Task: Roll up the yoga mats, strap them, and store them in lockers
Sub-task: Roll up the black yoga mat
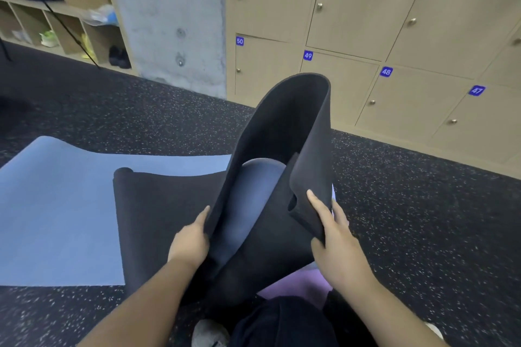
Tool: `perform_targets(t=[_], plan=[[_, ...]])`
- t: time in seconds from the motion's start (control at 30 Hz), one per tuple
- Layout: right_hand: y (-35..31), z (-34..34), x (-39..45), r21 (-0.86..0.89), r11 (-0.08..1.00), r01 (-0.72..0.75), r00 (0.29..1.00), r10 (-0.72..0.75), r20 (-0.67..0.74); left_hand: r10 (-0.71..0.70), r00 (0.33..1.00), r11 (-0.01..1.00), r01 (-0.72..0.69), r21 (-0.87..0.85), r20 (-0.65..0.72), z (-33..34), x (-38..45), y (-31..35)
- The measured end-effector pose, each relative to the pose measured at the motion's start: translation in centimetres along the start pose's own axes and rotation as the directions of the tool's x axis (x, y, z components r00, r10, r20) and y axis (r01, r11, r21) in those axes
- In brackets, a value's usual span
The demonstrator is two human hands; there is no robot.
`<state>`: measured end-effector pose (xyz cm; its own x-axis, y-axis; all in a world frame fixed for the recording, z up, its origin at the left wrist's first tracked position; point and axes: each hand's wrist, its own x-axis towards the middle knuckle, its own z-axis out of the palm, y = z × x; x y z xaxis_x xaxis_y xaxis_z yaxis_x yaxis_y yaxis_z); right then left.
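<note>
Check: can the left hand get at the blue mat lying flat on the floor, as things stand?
Probably yes, once freed. The blue mat lies open on the left, nothing covering its near part. But the left hand grips the lifted black mat, as does the right hand, so it must let go first.

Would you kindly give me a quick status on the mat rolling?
Left hand and right hand each grip an edge of the black rubber yoga mat, lifted, unrolled. Blue yoga mat flat beneath. Wooden lockers shut.

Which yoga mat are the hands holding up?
The black mat. The left hand and right hand lift it, curled, while the blue mat lies flat on the floor.
</note>
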<state>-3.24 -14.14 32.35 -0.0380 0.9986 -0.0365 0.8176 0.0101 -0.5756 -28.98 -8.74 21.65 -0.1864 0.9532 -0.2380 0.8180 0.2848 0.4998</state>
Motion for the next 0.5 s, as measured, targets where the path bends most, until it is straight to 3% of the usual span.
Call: perform_targets(t=[0.17, 0.33, 0.5], plan=[[0.8, -0.5, 0.1, 0.293, 0.953, 0.078, 0.993, -0.047, -0.11, 0.048, 0.949, 0.987, -0.093, -0.13, -0.311, -6.7, 1.5, 4.5], [2.8, 0.2, 2.3, 0.601, 0.797, 0.058, 0.982, 0.064, -0.18, 0.133, 0.784, 0.945, -0.286, -0.161, -0.606, -13.1, 2.5, 12.7], [4.3, 1.0, 4.4, 0.675, 0.736, 0.049, 0.99, 0.052, -0.129, 0.235, 0.637, 0.884, -0.454, -0.11, -0.734, -15.7, 4.1, 21.9]])
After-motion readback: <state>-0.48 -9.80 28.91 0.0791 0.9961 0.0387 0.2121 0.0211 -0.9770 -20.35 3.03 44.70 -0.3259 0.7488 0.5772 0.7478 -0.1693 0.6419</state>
